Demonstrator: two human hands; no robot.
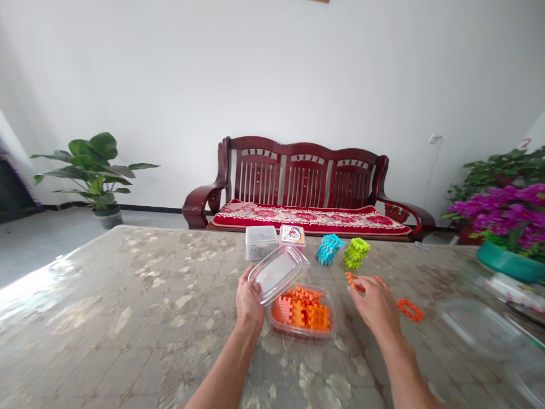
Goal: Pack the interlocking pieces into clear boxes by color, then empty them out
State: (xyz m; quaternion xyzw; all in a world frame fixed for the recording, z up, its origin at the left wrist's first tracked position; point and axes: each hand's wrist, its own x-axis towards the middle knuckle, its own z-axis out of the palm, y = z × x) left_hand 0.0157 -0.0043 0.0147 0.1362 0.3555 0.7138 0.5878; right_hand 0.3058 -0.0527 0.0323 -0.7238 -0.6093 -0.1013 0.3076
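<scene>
My left hand [250, 301] grips a clear plastic lid [279, 274] by its left edge, tilted above the left rim of a clear tub. The tub [332, 326] holds several orange interlocking plastic pieces [304, 309]. To the right, my right hand [372, 301] is closed over an orange notched ring [353, 280] at the table; the fingers hide its middle. A similar orange ring [410, 309] lies just right of that hand. Farther back stand a blue stack [327, 250] and a lime-green stack [356, 253] of notched pieces.
Behind the lid are a clear box [261, 243] and a small box with a printed label [292, 234]. Another clear lid or tray [479, 324] lies at right. A teal flowerpot [508, 262] stands near the right edge. A wooden bench [304, 176] is beyond the table [128, 318].
</scene>
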